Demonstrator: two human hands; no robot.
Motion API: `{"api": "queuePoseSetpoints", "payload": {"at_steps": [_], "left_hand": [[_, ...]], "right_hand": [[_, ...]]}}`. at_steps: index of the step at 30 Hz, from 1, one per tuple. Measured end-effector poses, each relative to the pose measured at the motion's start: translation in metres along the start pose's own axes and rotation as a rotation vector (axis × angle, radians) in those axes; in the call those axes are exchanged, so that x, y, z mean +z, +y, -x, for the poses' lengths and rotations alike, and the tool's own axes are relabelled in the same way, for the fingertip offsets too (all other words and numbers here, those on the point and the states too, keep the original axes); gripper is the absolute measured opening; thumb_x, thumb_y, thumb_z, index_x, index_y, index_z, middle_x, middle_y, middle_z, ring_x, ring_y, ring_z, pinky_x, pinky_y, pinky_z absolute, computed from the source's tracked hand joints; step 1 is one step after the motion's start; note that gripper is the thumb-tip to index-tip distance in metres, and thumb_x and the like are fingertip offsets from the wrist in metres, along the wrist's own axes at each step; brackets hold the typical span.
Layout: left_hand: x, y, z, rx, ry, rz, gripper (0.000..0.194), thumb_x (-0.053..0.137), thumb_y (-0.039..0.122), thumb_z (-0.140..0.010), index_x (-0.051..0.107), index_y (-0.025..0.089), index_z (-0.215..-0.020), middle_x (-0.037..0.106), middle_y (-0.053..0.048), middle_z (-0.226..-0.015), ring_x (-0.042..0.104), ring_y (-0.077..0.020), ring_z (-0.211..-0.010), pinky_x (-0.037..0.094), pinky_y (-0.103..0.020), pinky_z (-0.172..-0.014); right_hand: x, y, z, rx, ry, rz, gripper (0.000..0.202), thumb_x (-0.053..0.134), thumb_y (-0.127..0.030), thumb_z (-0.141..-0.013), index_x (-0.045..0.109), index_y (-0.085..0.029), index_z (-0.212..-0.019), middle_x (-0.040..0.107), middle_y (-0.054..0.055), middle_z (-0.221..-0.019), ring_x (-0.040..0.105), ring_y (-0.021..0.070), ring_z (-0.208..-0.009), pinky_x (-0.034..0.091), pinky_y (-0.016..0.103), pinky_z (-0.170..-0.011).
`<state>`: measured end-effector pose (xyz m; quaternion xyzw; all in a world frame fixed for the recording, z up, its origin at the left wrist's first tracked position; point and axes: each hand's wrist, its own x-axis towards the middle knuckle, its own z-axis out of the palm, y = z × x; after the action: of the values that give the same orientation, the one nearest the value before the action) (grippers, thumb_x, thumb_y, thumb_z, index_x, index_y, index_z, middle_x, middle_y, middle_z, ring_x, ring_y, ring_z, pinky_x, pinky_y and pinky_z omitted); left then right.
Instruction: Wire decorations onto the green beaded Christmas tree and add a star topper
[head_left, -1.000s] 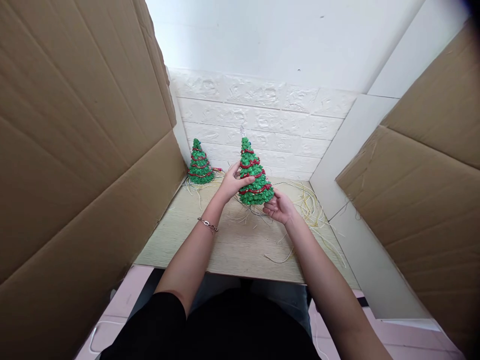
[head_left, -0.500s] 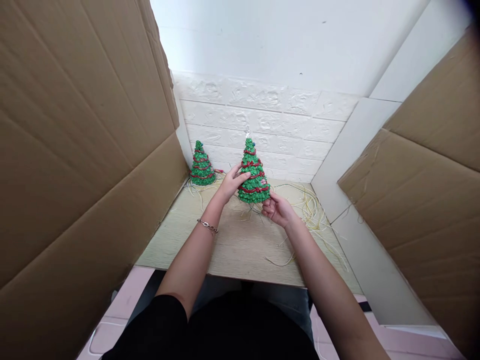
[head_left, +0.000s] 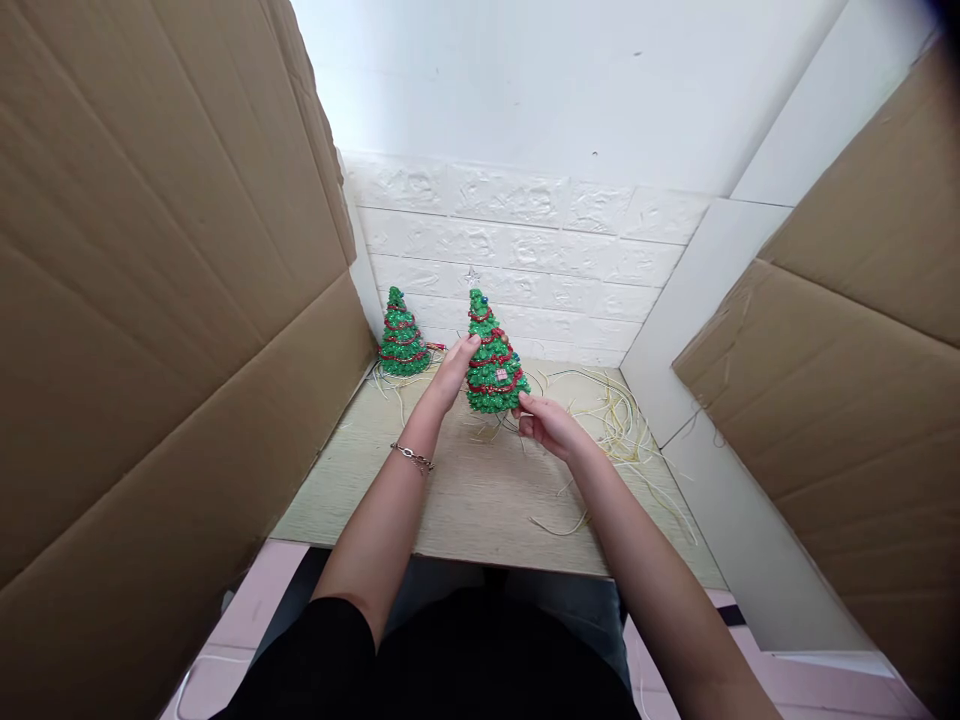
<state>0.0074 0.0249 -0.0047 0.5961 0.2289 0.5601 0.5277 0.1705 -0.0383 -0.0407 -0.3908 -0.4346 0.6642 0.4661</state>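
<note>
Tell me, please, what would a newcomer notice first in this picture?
Probably the glittery green-and-red Christmas tree with a clear star on top, held at the centre between left hand and right hand. A similar tree stands at the back left of the pale wooden table. Large brown cardboard sheets fill both sides.

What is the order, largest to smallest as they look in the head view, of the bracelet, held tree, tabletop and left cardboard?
1. Left cardboard
2. Tabletop
3. Held tree
4. Bracelet
</note>
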Motion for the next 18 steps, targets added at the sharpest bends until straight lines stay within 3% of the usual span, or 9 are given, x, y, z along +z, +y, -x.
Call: {"api": "queuePoseSetpoints", "payload": {"at_steps": [8, 14, 18], "left_hand": [[0.009, 0.0, 0.006, -0.141, 0.145, -0.011, 0.055, 0.08, 0.036, -0.051, 0.057, 0.016, -0.097, 0.066, -0.007, -0.095, 0.062, -0.0211, -0.084, 0.049, -0.035, -0.079], [0.006, -0.007, 0.001, -0.074, 0.092, 0.171, 0.047, 0.058, 0.056, -0.072, 0.061, 0.016, -0.095, 0.067, -0.006, -0.095, 0.061, -0.0218, -0.094, 0.045, -0.036, -0.089], [0.005, -0.01, -0.002, -0.059, 0.1, 0.205, 0.051, 0.054, 0.061, -0.072, 0.064, 0.016, -0.095, 0.068, -0.005, -0.096, 0.058, -0.0226, -0.103, 0.039, -0.035, -0.097]], "right_hand": [[0.002, 0.004, 0.0, -0.049, -0.038, 0.131, 0.049, 0.075, -0.059, -0.049, 0.057, -0.013, -0.053, 0.049, -0.005, -0.048, 0.037, 0.004, -0.041, 0.031, 0.021, -0.047], [0.003, 0.005, 0.0, -0.047, -0.049, 0.144, 0.05, 0.074, -0.061, -0.05, 0.057, -0.014, -0.053, 0.051, -0.004, -0.05, 0.038, 0.0045, -0.042, 0.031, 0.022, -0.049], [0.002, 0.004, -0.001, -0.029, -0.049, 0.108, 0.05, 0.075, -0.06, -0.05, 0.054, -0.014, -0.051, 0.051, -0.003, -0.052, 0.038, 0.0044, -0.042, 0.03, 0.023, -0.048]]}}
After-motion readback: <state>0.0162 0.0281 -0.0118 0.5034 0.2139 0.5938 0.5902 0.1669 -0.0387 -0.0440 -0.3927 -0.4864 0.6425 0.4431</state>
